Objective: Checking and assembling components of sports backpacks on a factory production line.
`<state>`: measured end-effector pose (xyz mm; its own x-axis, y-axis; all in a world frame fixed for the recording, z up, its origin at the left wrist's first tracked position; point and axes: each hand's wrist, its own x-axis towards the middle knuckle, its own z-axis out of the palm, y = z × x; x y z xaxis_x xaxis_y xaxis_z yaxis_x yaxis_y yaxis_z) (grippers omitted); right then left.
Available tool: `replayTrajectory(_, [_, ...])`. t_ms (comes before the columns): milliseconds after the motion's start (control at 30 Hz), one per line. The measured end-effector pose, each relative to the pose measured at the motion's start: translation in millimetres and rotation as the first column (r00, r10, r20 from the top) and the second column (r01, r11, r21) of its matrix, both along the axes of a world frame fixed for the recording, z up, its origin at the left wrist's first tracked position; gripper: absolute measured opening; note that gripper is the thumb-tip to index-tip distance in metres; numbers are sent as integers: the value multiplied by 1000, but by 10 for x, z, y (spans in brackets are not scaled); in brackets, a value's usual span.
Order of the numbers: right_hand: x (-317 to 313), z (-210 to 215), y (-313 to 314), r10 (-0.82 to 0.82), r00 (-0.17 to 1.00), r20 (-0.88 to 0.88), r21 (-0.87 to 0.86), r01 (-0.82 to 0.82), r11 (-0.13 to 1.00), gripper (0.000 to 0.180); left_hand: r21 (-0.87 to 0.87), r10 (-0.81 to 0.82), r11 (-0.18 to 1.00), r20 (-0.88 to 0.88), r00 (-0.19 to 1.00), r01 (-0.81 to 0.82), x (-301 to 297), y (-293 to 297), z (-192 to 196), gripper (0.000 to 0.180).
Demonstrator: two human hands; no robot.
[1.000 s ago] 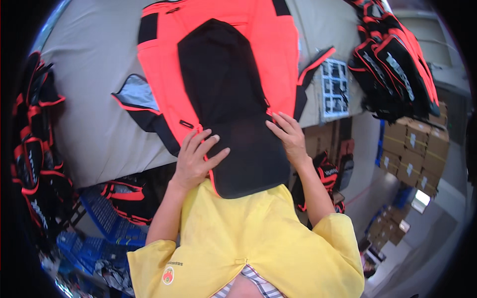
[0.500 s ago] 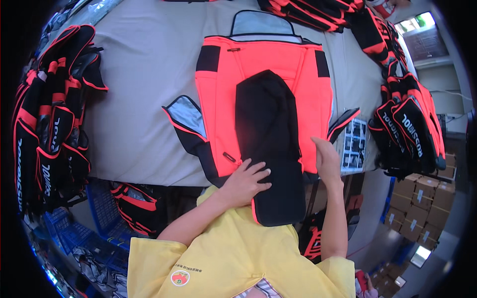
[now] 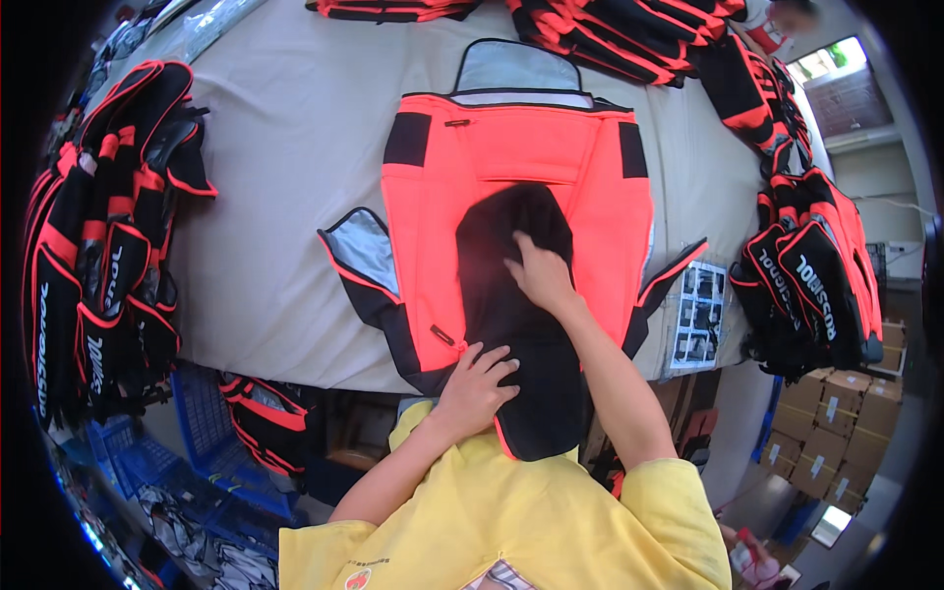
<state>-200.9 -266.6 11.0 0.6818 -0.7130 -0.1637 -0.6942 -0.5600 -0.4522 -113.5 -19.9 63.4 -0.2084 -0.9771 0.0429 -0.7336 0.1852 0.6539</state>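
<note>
The biggest thing by you is the bench, with a grey cloth on top. On it, spread flat, is the orange bag piece. To the left of the orange bag piece is a tall bunch of black and orange bags. A smaller bunch is to its right, and a pile of the same is past its far side. The black panel lies along the middle of the orange bag piece and pokes out past its near side, up to your yellow shirt. Brown boxes are stacked well off to its right, low down. A blue crate is below its left side. A sheet with dark squares is just past its right flap. Your left grip is at its near side, fingers spread out over the black panel's left edge, not squeezing. Your right grip is over its middle, at the black panel, finger and thumb apart, grabbing nothing. Smallest is the zip pull at its near left.
</note>
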Motion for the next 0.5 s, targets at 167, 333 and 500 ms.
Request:
replayTrajectory(167, [-773, 1212, 1045, 183, 974, 135, -61, -176, 982, 34, -52, 32, 998, -22, 999, -33, 37, 10, -109, 28])
replayTrajectory(333, [-1286, 1288, 1807, -20, 1000, -20, 103, 22, 994, 31, -55, -97, 994, -63, 993, 94, -58, 47, -195, 30])
replayTrajectory(500, [-1235, 1211, 2006, -157, 987, 38, 62, 155, 986, 29, -71, -117, 991, -66, 991, 113, -34, 12, -195, 28])
